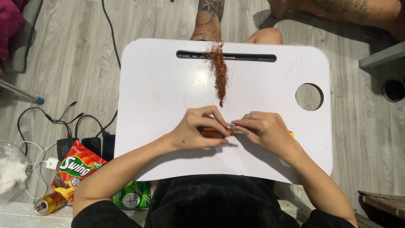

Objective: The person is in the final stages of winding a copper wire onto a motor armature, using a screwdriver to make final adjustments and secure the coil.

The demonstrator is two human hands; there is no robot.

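Both grips meet: your left hand (196, 131) pinches the brown cable piece (211, 133), your right hand (263, 131) closes on the metal tool (236, 128); steady both against the tabletop (160, 93).

White lap tray (168, 84) w/ a dark slot across the top, coppery-orange wire tangle (218, 69) on it. Floor (76, 55) is pale grey wood-grain. Snack bag (76, 169) bright red w/ yellow & green, can (48, 203) gold & red, black cables (55, 120), magenta cloth (9, 21) top left.
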